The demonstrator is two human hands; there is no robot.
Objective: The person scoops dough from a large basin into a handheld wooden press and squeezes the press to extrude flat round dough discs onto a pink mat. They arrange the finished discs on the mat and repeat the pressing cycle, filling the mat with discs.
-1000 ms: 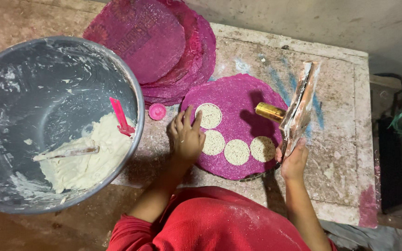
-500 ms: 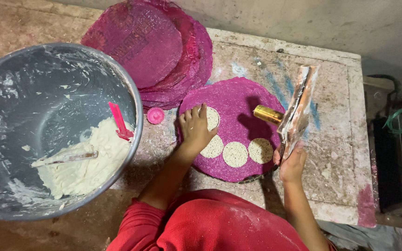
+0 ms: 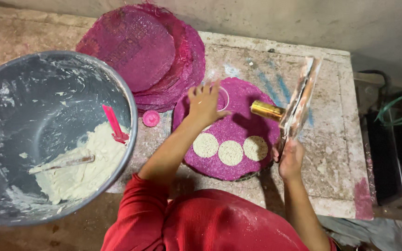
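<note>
We take the round pink woven mat (image 3: pixel 238 160) on the stone table (image 3: pixel 336 158) as our landmark: three flattened dough discs (image 3: pixel 230 152) sit in a row along its near side, spaced so they do not stick. Our left hand (image 3: pixel 204 103) rests fingers spread on the mat's far edge, beside a clear round film (image 3: pixel 223 97); whether it grips that, we cannot tell. At the mat's right edge, our right hand (image 3: pixel 290 158) clasps the hinged press (image 3: pixel 299 101), tilted upright and open. The big steel bowl (image 3: pixel 5 93) of dough stands left of the mat

No packages, labels, signs or screens appear on the stone slab (image 3: pixel 331 153), around the metal bowl (image 3: pixel 24 107), or among the pink mats (image 3: pixel 140 46).
</note>
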